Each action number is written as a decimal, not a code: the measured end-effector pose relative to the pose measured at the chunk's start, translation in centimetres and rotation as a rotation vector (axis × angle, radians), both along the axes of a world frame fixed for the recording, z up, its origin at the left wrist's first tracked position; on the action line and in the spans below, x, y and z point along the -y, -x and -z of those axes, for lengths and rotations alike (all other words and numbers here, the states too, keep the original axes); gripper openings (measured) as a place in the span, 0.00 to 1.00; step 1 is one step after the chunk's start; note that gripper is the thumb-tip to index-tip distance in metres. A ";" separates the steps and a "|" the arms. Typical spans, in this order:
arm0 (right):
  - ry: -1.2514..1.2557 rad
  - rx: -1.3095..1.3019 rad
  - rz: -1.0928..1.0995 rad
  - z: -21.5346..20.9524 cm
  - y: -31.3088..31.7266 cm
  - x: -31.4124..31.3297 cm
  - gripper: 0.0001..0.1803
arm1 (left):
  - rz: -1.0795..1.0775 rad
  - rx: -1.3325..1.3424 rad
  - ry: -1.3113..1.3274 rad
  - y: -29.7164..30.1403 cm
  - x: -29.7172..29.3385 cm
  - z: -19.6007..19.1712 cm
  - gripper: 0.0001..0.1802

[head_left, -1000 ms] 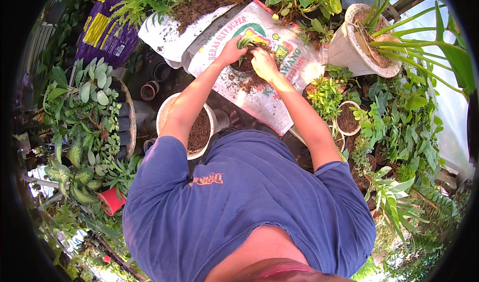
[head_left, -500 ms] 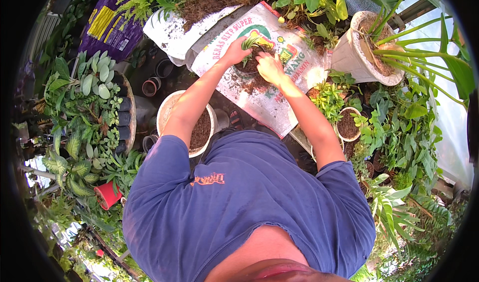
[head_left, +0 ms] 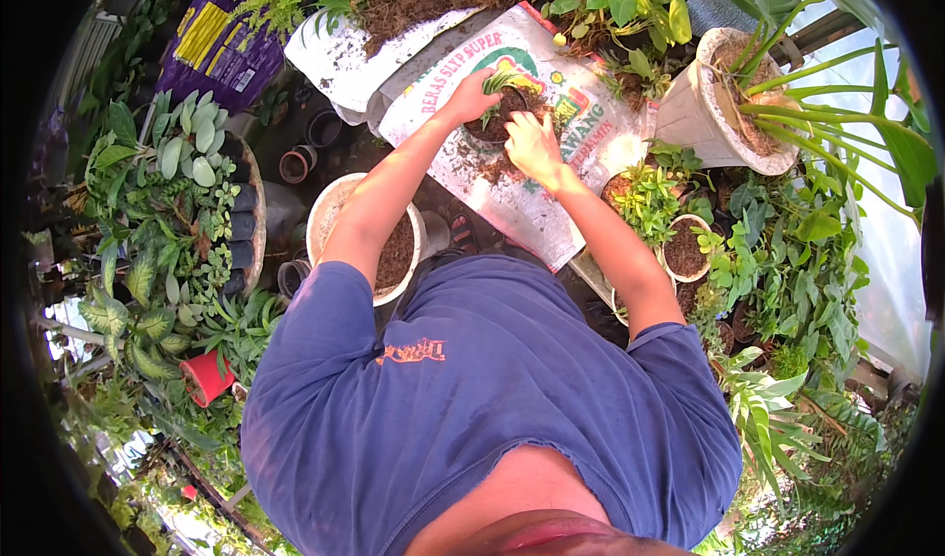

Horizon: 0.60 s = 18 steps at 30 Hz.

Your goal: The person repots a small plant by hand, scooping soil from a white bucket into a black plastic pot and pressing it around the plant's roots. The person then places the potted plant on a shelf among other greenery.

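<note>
On a printed white sack [head_left: 581,197] stands a small dark pot [head_left: 489,141] holding soil and a little plant with narrow green, pale-edged leaves [head_left: 503,81]. My left hand [head_left: 472,97] is closed around the plant at the far left of the pot, its fingertips partly hidden by leaves. At the pot's right side, my right hand [head_left: 533,147] has its fingers bent and a little apart, touching the soil or rim. I see nothing gripped in it. Loose soil [head_left: 499,169] lies scattered on the sack around the pot.
A large white pot of soil [head_left: 396,261] stands below my left forearm. To the right are a big white planter [head_left: 704,113] with long-stemmed leaves and a smaller soil-filled pot [head_left: 686,251]. Soil and roots [head_left: 433,10] lie at the back; a purple bag [head_left: 215,44] is far left.
My right hand has drawn slightly back toward me from the middle of the soil to the pot's right side, its fingers more apart. My left hand stays at the plant.
</note>
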State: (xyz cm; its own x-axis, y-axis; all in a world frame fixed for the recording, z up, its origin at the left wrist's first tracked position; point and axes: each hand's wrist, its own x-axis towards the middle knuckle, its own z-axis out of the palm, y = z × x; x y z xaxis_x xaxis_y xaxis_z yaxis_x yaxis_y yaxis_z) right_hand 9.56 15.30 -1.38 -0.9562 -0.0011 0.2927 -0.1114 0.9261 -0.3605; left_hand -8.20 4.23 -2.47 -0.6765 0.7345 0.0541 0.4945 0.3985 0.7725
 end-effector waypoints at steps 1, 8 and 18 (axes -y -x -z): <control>0.017 -0.003 0.021 -0.8 0.0 0.6 0.12 | -0.007 -0.004 -0.001 0.1 0.2 0.3 0.27; 0.079 -0.062 -0.030 1.2 -0.1 1.6 0.13 | 0.028 0.061 0.029 -0.9 -0.5 -2.1 0.29; -0.058 -0.091 0.064 1.7 0.9 -1.2 0.12 | 0.027 0.035 0.017 -0.6 -0.2 -1.3 0.27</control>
State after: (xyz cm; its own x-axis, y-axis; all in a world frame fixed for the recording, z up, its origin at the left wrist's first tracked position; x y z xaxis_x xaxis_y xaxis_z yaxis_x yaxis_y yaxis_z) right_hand 8.68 16.47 -3.05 -0.9243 0.0399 0.3797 -0.0811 0.9513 -0.2974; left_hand -7.61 4.41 -1.17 -0.6576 0.7532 0.0179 0.4777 0.3984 0.7830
